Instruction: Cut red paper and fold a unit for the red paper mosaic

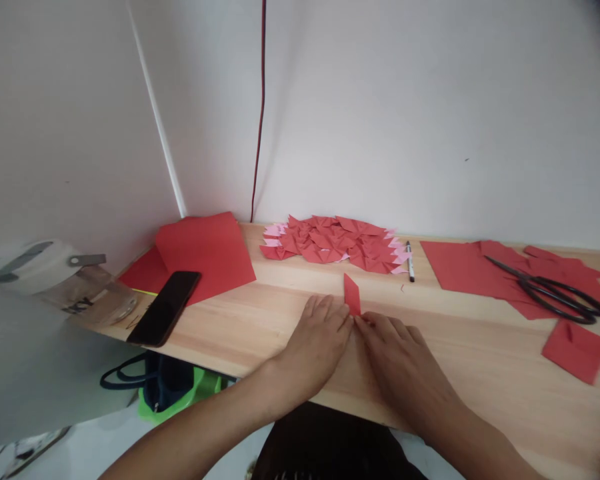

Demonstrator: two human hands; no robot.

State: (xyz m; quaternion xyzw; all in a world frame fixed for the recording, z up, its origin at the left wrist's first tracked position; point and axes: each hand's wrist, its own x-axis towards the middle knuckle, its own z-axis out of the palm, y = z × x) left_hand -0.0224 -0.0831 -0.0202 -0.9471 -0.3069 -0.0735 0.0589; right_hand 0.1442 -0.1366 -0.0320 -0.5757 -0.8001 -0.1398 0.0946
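Note:
A small red paper piece (351,294) lies on the wooden table (260,300), partly under my fingertips. My left hand (317,340) rests flat on the table with its fingers pressing the paper's near end. My right hand (397,353) meets it from the right, fingertips pinched at the same near end of the paper. Behind the hands lies a pile of folded red and pink paper pieces (333,243).
A black phone (165,307) lies on red paper sheets (205,253) at the left. A pen (409,261) sits beside the pile. Black scissors (550,290) rest on red sheets (465,267) at the right, with red offcuts (577,347) nearer. A bag (165,390) is below the table.

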